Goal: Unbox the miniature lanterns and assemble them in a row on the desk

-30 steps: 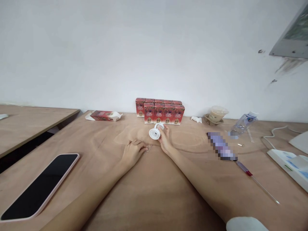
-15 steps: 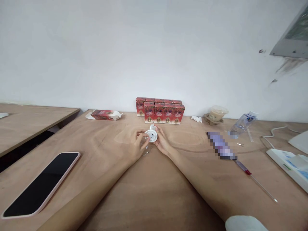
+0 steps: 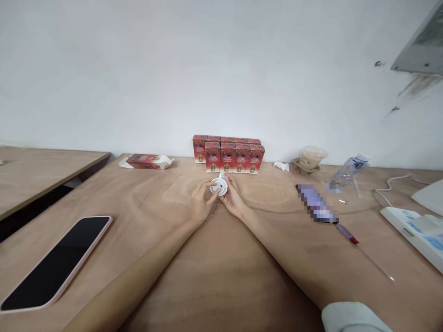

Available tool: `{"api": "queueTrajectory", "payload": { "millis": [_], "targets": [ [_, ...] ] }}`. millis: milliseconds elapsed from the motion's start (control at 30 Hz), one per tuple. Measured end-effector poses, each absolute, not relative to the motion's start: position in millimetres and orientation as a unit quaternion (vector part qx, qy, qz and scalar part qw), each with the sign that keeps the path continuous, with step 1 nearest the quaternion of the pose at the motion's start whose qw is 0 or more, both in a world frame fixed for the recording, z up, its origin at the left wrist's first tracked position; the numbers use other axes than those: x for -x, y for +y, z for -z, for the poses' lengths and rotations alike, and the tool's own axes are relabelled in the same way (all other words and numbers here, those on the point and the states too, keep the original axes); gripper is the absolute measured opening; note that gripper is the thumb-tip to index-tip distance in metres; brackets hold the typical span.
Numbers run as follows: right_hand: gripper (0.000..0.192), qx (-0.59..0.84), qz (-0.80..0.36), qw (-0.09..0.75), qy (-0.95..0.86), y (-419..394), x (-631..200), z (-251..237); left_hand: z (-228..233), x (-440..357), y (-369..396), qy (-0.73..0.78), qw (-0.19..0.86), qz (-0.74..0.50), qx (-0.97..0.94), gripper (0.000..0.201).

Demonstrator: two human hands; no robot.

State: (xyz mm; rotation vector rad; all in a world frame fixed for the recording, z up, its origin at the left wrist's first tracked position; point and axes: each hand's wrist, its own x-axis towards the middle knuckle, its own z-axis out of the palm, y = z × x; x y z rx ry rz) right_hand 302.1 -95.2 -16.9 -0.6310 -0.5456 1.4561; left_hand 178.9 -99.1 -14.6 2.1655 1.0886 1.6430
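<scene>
Sitting between both hands is a small white round part [image 3: 219,186], held just above the counter [image 3: 214,276] and just in front of the row of red boxes [image 3: 228,154]. The left hand [image 3: 201,203] is closing its fingers on the part's near-left edge, and the right hand [image 3: 232,202] is gripping it from the right, fingertips curling over the rim. Both wrists are resting low by the wood. Just under the left hand, a thin bent metal pin [image 3: 211,215] is lying on the counter.

Working outward from the red boxes: to their left, one more red box [image 3: 147,161] is lying on its side with its white flap open. To their right, a small white scrap [image 3: 281,166] is lying near a lidded cup [image 3: 310,159] in a holder, and beyond that a clear plastic bottle [image 3: 346,175] is leaning over. Nearer than the cup, a red-handled screwdriver [image 3: 363,251] is pointing toward the near right edge. Far right of the boxes, a white device [image 3: 411,230] with its cable is sitting. Well to the near left of the boxes, a pink-cased phone [image 3: 57,260] is lying face up, screen dark.
</scene>
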Motion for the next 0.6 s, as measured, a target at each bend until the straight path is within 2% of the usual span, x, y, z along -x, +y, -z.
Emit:
{"api": "queueTrajectory", "payload": {
  "millis": [600],
  "targets": [
    [0.032,0.296,-0.637,0.670,-0.241,-95.7,-303.9,17.1,23.3,-181.0,-90.5,0.364,0.193,-0.605,-0.681,0.017]
  ]
}}
